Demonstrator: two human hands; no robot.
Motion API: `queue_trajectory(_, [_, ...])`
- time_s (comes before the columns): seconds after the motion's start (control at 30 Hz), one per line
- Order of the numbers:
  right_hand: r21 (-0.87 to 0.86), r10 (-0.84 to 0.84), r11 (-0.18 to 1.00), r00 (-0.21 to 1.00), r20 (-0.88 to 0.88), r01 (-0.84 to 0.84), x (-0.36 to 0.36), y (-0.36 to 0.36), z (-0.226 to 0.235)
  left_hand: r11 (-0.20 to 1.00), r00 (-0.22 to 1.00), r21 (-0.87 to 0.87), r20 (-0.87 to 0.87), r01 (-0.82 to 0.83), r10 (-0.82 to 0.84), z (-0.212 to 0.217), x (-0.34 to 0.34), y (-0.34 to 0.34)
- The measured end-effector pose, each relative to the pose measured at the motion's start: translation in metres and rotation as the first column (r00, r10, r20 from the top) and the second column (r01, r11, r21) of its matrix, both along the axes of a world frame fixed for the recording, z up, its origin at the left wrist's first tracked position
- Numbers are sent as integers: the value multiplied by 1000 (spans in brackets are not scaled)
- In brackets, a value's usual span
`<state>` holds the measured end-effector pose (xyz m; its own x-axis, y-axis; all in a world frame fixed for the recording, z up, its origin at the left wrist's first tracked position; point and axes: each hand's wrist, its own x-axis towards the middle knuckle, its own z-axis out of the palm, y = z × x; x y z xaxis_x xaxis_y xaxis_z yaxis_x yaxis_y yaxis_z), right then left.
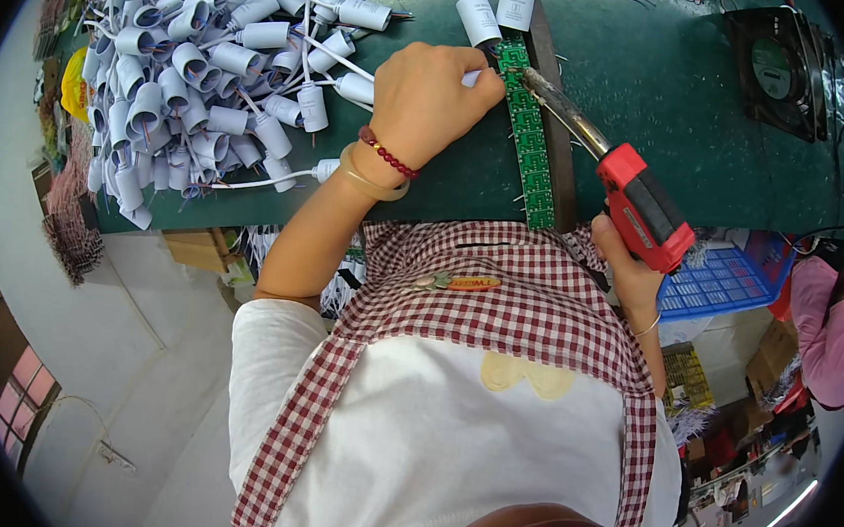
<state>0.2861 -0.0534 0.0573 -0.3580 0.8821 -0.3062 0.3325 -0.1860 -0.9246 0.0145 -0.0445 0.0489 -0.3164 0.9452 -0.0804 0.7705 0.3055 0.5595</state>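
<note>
My left hand (430, 101) is closed in a pinch beside the upper part of a green circuit board strip (534, 163). A bit of a white lamp socket (471, 77) shows between its fingers; the rest is hidden. My right hand (631, 280) grips the red and black handle of a soldering gun (635, 196). Its metal barrel slants up and left, with the tip at the strip close to my left fingertips. Just past the strip's far end lie two white lamp sockets (478, 18). A large heap of similar wired sockets (199, 78) covers the table on the left.
A dark bar (561, 165) runs along the strip's right side on the green table (644, 83). A black fan (774, 68) stands at the far right. Below the table edge sits a blue plastic basket (722, 287), with another person's pink sleeve (826, 330) beside it.
</note>
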Motion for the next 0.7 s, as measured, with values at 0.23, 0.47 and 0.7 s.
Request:
queue_trajectory(0.23, [89,130,987,990,46,-134,-9,8,4,999,998,-50,57,-8,11,1,-3,0])
queue_trajectory(0.47, [220,117,969,993,9,-116,-12,8,7,999,999,-54,43,-2,4,0,-3,-1])
queue_trajectory(0.7, [209,144,967,989,13,-144,-8,5,-1,999,999,-50,36,-5,6,0,-3,-2])
